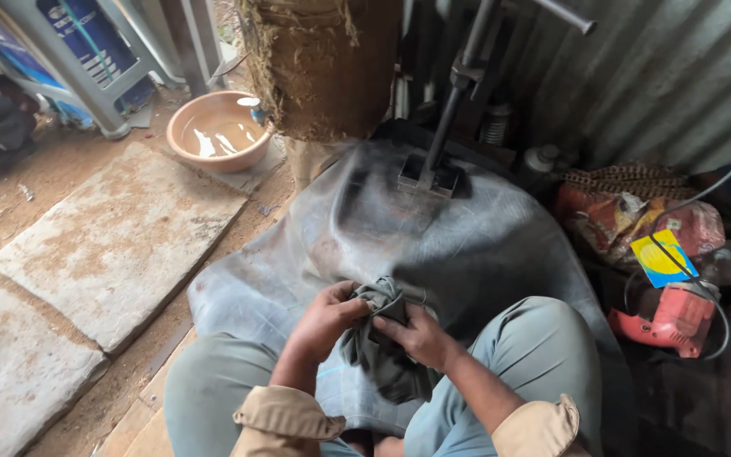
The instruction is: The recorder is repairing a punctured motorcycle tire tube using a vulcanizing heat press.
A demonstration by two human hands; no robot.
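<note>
both hands – left hand [325,320]; right hand [419,334] – grip a grey cloth [378,343]

Setting: small roadside repair workshop, most likely for tyres. Evidence: large grey rubber inner tube [433,228] spread across the work area, pinned under a metal clamp press [430,173] with a long screw handle. Corrugated metal sheet wall [636,76] behind. Bare dirt floor with rough stone slabs [120,241]. Basin of water [217,131] on the ground beside a post. Red power drill [670,317] with cord, lying among bags and clutter at right. No finished flooring, no furniture.
</note>
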